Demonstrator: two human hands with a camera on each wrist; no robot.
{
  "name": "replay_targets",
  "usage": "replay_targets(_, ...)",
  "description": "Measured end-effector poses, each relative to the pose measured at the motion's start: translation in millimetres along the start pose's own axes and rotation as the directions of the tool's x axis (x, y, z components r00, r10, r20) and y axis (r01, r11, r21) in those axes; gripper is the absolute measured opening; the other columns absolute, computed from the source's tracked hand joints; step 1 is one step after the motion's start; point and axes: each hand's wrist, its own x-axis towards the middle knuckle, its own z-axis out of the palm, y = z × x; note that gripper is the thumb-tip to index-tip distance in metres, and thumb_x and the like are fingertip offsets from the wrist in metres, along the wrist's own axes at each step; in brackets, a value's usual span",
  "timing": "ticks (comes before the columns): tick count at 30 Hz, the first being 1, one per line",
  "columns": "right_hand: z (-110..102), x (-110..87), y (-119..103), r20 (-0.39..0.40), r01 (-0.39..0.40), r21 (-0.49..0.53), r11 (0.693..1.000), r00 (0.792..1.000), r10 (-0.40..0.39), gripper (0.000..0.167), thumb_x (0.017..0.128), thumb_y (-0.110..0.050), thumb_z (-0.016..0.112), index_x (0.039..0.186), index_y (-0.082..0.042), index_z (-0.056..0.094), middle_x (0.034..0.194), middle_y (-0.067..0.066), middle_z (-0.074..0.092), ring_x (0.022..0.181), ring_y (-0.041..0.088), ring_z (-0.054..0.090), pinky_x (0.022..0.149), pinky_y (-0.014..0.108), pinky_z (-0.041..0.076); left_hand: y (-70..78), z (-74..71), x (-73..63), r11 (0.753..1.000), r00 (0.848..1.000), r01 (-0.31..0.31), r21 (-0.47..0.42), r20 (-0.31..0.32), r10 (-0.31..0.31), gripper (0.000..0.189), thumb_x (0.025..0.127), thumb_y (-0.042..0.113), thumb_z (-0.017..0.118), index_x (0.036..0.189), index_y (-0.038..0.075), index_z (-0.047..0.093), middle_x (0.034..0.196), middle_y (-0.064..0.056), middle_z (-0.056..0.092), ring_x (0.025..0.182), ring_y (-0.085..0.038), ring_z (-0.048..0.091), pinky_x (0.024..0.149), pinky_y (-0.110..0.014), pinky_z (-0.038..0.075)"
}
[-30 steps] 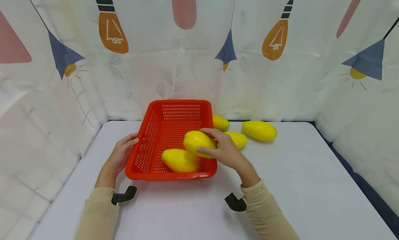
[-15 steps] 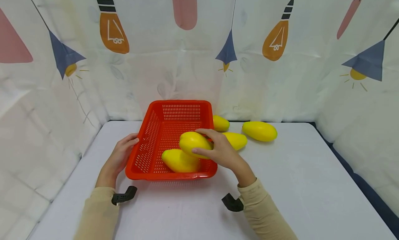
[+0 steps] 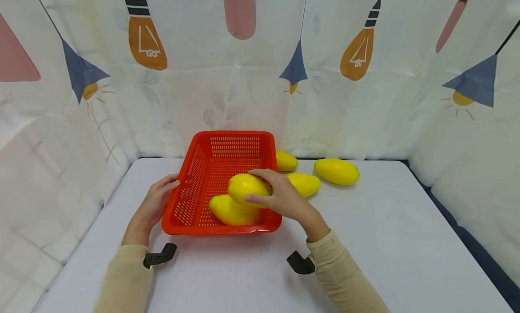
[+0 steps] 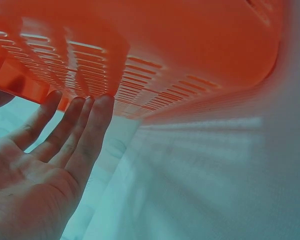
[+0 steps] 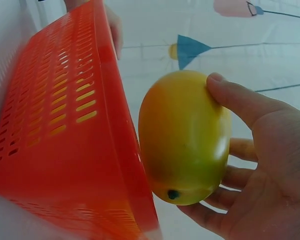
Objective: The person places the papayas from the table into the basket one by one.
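Observation:
A red plastic basket [image 3: 219, 229] with slotted walls stands tilted on the table. My left hand [image 3: 154, 204] is at its left side; in the left wrist view, fairly straight fingers [image 4: 92, 130] touch the outer wall. My right hand [image 3: 284, 195] holds a yellow papaya [image 3: 247, 187] over the basket's right part, thumb on one side and fingers on the other. Beneath it another papaya [image 3: 231, 211] lies in the basket; whether the two touch I cannot tell. The right wrist view shows the held papaya [image 5: 185, 135] beside the red rim.
Right of the basket lie more papayas: one behind its edge [image 3: 286, 161], one partly hidden by my right hand [image 3: 306, 184], and one farther right [image 3: 337, 171]. White cloth covers the table [image 3: 386, 240]. A printed curtain [image 3: 235, 96] encloses the back and sides.
My right hand has moved the held papaya left and slightly down, farther over the basket. My left hand stays at the basket's left side.

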Motion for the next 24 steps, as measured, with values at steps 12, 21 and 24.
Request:
replay_targets(12,4,4.4,1,0.050,-0.014,-0.026,1.000,0.999,0.015,0.066,0.083,-0.046,0.073,0.139,-0.021,0.049,0.133,-0.004,0.056,0.111,0.014,0.054,0.096,0.035,0.048,1.1,-0.6,-0.7,1.000,1.000,0.007,0.006,0.002,-0.007,0.032,0.104,0.021,0.041,0.133,0.010,0.050,0.109,0.006,0.067,0.095,-0.008,0.065,0.080,-0.024,0.056)
replay_targets(21,9,6.5,5,0.058,-0.020,-0.044,0.999,0.998,0.023,0.066,0.082,-0.046,0.074,0.138,-0.021,0.050,0.135,-0.004,0.055,0.115,0.014,0.053,0.098,0.035,0.048,4.9,3.8,-2.9,1.000,1.000,-0.001,0.004,0.010,0.001,0.033,0.104,0.022,0.041,0.133,0.007,0.048,0.109,0.006,0.067,0.095,-0.008,0.065,0.080,-0.024,0.056)
replay_targets(24,10,7.0,4,0.067,-0.017,-0.045,0.999,0.998,0.020,0.067,0.082,-0.047,0.073,0.139,-0.019,0.049,0.136,-0.004,0.055,0.116,0.014,0.053,0.099,0.036,0.048,-0.4,-0.4,0.4,1.000,1.000,-0.005,0.005,0.000,0.005,0.033,0.104,0.023,0.043,0.132,0.010,0.050,0.109,0.006,0.067,0.095,-0.008,0.065,0.080,-0.024,0.056)
